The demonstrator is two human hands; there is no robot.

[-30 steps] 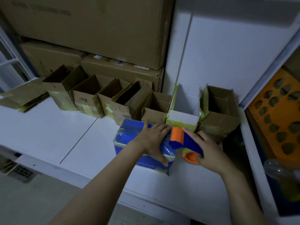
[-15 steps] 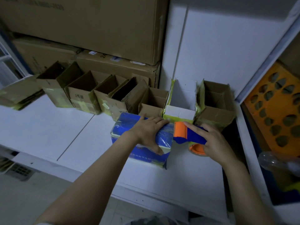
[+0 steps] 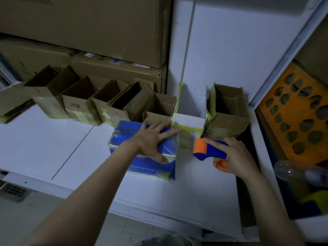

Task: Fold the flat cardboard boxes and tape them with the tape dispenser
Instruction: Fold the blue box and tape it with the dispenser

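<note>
A blue box [image 3: 134, 164] lies on the white table [image 3: 53, 150], with clear tape across its top. My left hand [image 3: 150, 142] lies on top of it, fingers spread flat and thumb over the front edge. To the right, my right hand [image 3: 237, 155] grips the blue and orange tape dispenser [image 3: 207, 150], index finger stretched along its top. The dispenser's orange roller end is off the box's right edge, with a gap between them. A stretch of tape hangs down the box's right end.
A row of several open folded cardboard boxes [image 3: 76, 103] stands along the back, with a white one [image 3: 190, 119] among them. Large cartons [image 3: 88, 23] are stacked behind. Flat cardboard [image 3: 10, 110] lies at the far left. An orange perforated panel [image 3: 294, 110] sits at the right.
The dispenser has moved rightward off the blue box's top, past its right edge. My left hand has stayed pressed on the box, its fingers now spread wider.
</note>
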